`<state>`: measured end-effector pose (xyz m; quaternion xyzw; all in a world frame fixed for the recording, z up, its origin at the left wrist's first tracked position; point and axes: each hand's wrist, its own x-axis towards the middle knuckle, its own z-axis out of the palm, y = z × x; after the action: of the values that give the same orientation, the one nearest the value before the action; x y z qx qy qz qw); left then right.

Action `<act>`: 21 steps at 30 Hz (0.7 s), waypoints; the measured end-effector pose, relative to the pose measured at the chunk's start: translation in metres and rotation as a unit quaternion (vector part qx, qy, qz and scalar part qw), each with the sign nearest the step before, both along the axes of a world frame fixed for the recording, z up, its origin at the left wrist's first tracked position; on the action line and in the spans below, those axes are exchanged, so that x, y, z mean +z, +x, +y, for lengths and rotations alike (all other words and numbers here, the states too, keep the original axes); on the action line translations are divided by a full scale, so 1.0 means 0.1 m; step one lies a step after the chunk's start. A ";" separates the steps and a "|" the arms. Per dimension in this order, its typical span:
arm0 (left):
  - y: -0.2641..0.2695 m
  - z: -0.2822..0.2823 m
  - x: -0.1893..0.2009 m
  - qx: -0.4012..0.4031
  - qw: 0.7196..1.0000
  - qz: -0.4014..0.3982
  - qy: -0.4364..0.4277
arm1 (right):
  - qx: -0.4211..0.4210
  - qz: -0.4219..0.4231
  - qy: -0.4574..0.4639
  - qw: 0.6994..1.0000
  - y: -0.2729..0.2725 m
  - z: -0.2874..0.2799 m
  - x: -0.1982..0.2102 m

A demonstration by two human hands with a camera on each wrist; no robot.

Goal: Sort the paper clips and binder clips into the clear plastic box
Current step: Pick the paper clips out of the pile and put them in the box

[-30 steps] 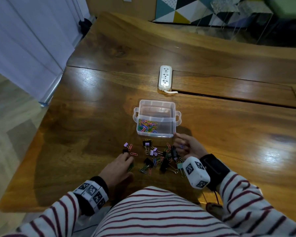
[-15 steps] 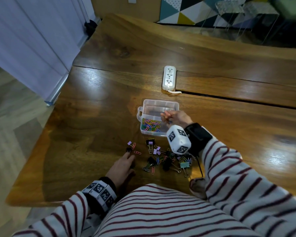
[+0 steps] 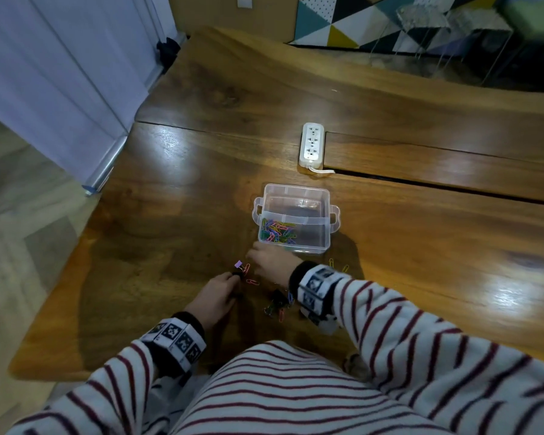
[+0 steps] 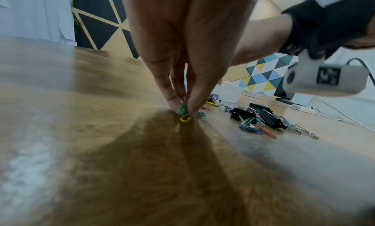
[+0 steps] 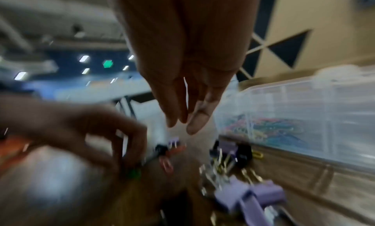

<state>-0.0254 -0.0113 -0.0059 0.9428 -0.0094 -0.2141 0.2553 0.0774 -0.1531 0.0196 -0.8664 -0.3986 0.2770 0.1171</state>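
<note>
- Since half a second ago, right hand (image 3: 269,262) left the clear plastic box (image 3: 296,243), fingers loose, empty.
- Left wrist view alone shows left hand (image 4: 182,69) pinching paper clips (image 4: 183,113) on the table (image 3: 170,215).

Bench (image 3: 201,189): dark, glossy wood with heavy grain, made of several slabs with a long seam and a narrow dark gap running across it; bright glare patches on its surface.
Power strip (image 3: 311,145): white, three sockets, lying on the bench at the end of that gap, cord leaving its near end.
Curtain (image 3: 60,73): pale, pleated, hanging to the floor left of the bench.
Floor (image 3: 16,230): grey and beige wood-look planks, left of the bench.
Wall panel (image 3: 336,23): geometric triangles in teal, yellow, white and black, beyond the bench's far edge.
Clear stools (image 3: 421,20): beyond the bench, blurred.
</note>
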 end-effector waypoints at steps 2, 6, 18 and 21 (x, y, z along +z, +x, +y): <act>0.06 0.03 -0.01 0.011 1.000 0.003 -0.007 | 0.019 -0.009 -0.031 0.999 -0.07 0.06 -0.12; 0.09 0.04 0.02 0.025 0.999 0.019 -0.013 | -0.019 0.006 0.006 1.000 -0.12 0.06 -0.20; 0.05 -0.01 0.03 -0.017 0.999 0.025 0.035 | 0.015 0.032 -0.060 0.998 -0.22 -0.06 -0.06; 0.01 -0.03 0.04 -0.028 0.999 0.015 0.038 | -0.058 0.069 0.032 0.995 -0.14 -0.22 0.01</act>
<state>-0.0247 -0.0147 -0.0021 0.9479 -0.0244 -0.2352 0.2133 0.0632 -0.1748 0.0207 -0.8628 -0.3470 0.3159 0.1882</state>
